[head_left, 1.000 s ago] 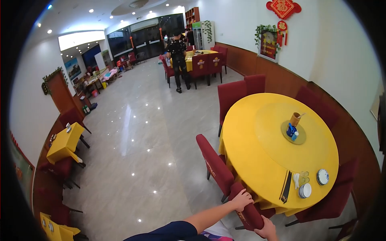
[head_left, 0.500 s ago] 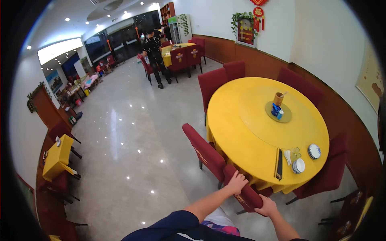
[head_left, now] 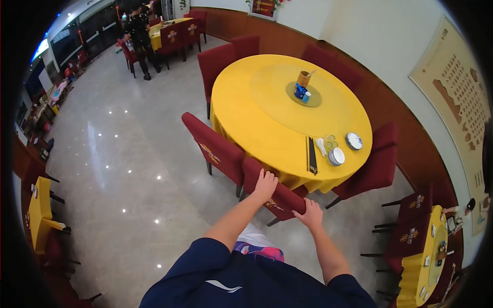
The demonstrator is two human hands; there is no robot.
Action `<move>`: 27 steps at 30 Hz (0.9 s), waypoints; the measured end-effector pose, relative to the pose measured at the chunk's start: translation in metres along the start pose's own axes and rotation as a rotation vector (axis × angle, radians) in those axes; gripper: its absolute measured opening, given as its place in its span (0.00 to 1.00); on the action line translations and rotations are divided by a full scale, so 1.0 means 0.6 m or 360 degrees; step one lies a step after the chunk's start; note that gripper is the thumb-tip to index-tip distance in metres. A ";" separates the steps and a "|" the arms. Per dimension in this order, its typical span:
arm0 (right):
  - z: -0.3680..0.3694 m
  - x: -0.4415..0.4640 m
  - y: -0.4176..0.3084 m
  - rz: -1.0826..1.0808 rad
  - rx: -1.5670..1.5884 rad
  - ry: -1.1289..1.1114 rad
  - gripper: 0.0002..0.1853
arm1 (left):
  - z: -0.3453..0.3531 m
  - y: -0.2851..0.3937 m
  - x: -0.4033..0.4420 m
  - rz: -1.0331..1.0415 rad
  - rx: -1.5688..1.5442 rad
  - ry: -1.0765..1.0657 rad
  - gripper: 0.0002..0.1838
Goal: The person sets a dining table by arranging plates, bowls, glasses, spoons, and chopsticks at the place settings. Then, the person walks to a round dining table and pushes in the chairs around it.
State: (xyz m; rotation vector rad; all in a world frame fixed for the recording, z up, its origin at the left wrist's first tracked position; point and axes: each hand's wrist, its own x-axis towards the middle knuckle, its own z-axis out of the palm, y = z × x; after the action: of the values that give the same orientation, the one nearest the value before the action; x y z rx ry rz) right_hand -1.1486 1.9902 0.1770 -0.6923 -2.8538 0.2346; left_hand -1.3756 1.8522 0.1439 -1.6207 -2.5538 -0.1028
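Both hands rest on the top edge of a dark red chair (head_left: 277, 197) beside a round table with a yellow cloth (head_left: 241, 102). My left hand (head_left: 265, 186) has its fingers wrapped over the left part of the backrest. Over the right end of the same backrest, my right hand (head_left: 310, 213) is closed. Near this side of the table lie black chopsticks (head_left: 312, 155), white spoons (head_left: 321, 147), glasses (head_left: 330, 141), stacked bowls (head_left: 336, 156) and stacked plates (head_left: 354, 141). A wooden cup (head_left: 304, 79) and a blue holder (head_left: 301, 91) stand at the table's centre.
Another red chair (head_left: 213, 149) adjoins on the left. A person in dark clothes (head_left: 139, 41) stands by a far table. Small yellow tables stand at far left (head_left: 39, 215) and lower right (head_left: 418, 267); a person's arm (head_left: 452, 209) shows near the latter. Glossy floor (head_left: 123, 154) lies left.
The view has turned right and downward, so the table appears further left and higher. Both hands remain on the chair back. More of the lower-right table and the wall scroll shows.
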 end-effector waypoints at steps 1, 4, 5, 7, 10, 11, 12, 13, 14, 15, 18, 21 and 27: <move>-0.002 -0.004 0.000 0.0010 -0.0017 0.0006 0.42 | -0.003 0.001 -0.003 -0.0020 -0.0033 0.0070 0.26; -0.009 -0.026 0.010 0.0179 0.0062 -0.0048 0.44 | -0.017 0.003 -0.005 0.0022 -0.0002 -0.0122 0.26; -0.012 -0.019 0.012 0.0225 0.0025 -0.0172 0.45 | -0.014 0.002 -0.004 0.0040 0.0007 -0.0076 0.26; -0.013 -0.010 0.013 0.0280 -0.0021 -0.0332 0.44 | -0.015 0.002 -0.004 0.0083 0.0034 -0.0099 0.23; -0.017 -0.008 0.016 0.0313 -0.0008 -0.0460 0.43 | -0.015 0.006 -0.012 0.0105 0.0080 -0.0081 0.18; -0.019 -0.005 0.015 0.0299 0.0005 -0.0448 0.43 | -0.007 0.006 -0.011 0.0106 0.0075 -0.0026 0.17; -0.021 -0.011 0.013 0.0293 -0.0005 -0.0462 0.40 | 0.002 0.007 -0.016 0.0105 0.0072 0.0023 0.16; -0.023 -0.013 0.011 0.0274 -0.0015 -0.0472 0.38 | -0.004 0.009 -0.022 0.0108 0.0102 0.0055 0.14; -0.025 -0.013 0.007 0.0271 -0.0052 -0.0489 0.37 | -0.003 0.009 -0.025 0.0110 0.0113 0.0076 0.13; -0.025 -0.016 0.004 0.0256 -0.0086 -0.0501 0.36 | 0.000 0.009 -0.027 0.0090 0.0095 0.0028 0.13; -0.045 -0.028 -0.016 0.0287 -0.0117 -0.0549 0.37 | -0.003 0.006 -0.050 0.0127 0.0068 0.0164 0.12; -0.045 -0.034 -0.017 0.0266 -0.0125 -0.0542 0.36 | -0.025 0.001 -0.069 0.0174 -0.0037 0.0144 0.14; -0.051 -0.045 -0.011 0.0286 -0.0132 -0.0564 0.35 | -0.022 0.002 -0.076 0.0305 0.0032 0.0264 0.11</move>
State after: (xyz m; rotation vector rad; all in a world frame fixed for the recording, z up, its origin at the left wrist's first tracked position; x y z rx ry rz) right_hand -1.1211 1.9750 0.2037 -1.0186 -3.1498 0.2925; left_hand -1.3545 1.8100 0.1509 -1.7598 -2.2595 -0.1851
